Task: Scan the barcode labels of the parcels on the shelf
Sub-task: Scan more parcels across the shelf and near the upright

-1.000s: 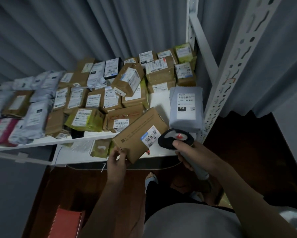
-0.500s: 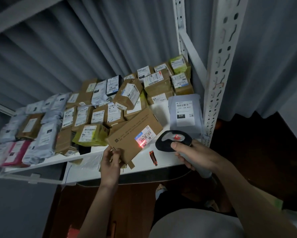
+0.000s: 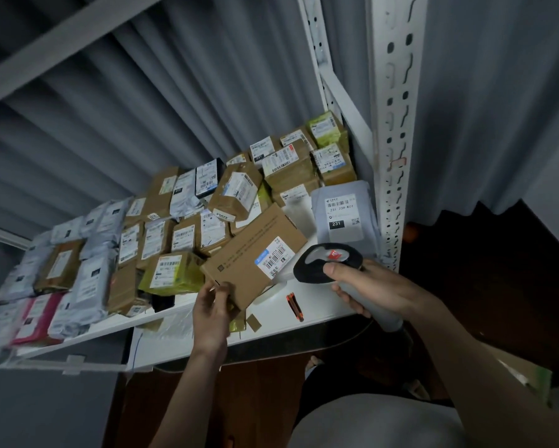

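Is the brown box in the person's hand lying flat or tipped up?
Tipped up. The left hand grips the brown box by its near corner, label facing the scanner.

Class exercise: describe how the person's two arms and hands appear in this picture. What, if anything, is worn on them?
Both forearms are bare; no sleeves show. The left hand and right hand wear no gloves. No watch, ring or bracelet is visible on either, though the dim light could hide small items.
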